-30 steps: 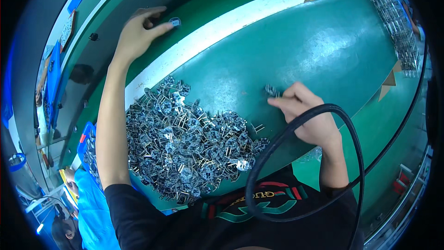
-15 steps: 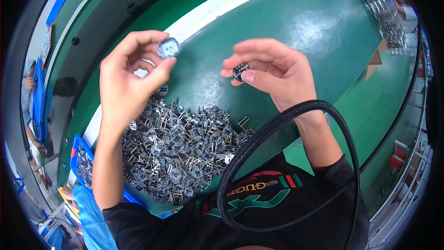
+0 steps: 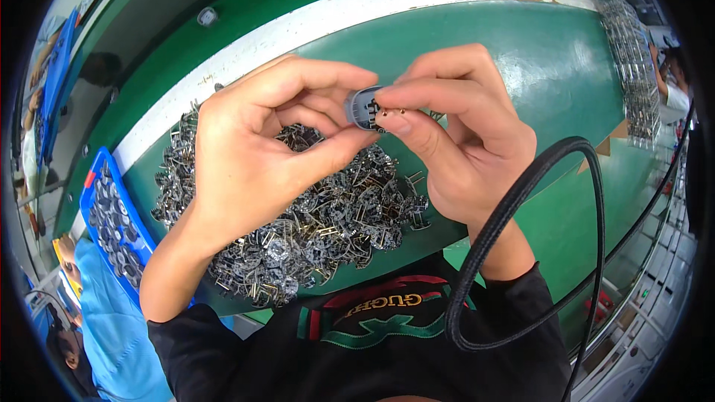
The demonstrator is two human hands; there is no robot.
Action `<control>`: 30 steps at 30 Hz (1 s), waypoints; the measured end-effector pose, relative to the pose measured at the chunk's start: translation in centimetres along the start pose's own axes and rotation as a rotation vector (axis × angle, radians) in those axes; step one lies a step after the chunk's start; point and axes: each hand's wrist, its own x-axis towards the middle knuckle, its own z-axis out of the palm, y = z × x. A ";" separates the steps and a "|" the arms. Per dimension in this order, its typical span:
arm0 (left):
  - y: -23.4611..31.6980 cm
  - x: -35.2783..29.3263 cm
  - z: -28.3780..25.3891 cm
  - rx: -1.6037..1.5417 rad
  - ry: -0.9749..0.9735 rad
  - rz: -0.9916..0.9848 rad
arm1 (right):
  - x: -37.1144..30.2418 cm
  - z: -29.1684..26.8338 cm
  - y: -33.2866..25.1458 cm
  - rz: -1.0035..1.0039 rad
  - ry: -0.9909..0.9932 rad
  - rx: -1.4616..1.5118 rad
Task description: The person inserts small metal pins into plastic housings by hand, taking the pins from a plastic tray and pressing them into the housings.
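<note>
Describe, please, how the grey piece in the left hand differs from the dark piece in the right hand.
Colour: the grey piece is lighter; the dark piece looks nearly black.
Shape: the grey piece is a hollow, curved shell; the dark piece, partly hidden, shows brass-coloured pins.
Shared: both are small, held close together by the left hand and right hand. Whether they touch is unclear.

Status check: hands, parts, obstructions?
Left hand pinching grey cap. Right hand holding small pinned part at cap's open side. Black cable loops across right forearm in view.
</note>
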 end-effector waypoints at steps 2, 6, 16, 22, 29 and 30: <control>-0.1 -0.2 0.0 -0.013 0.017 0.010 | 0.0 0.4 0.0 0.013 -0.001 0.010; -0.2 -0.3 0.1 -0.052 0.034 0.008 | -0.1 0.9 -0.2 0.069 0.021 0.023; 0.8 0.7 0.2 -0.305 0.102 -0.203 | 0.6 0.3 1.4 -0.288 0.019 -0.262; -2.1 4.0 -6.0 0.071 0.261 -0.164 | 0.4 -6.3 1.3 0.095 -0.032 -0.446; -8.6 8.3 -16.0 0.560 0.441 -0.330 | -2.6 -6.7 2.1 0.274 -0.250 -0.648; -9.2 8.2 -16.6 0.601 0.431 -0.331 | -2.8 -6.5 2.7 0.214 -0.275 -0.677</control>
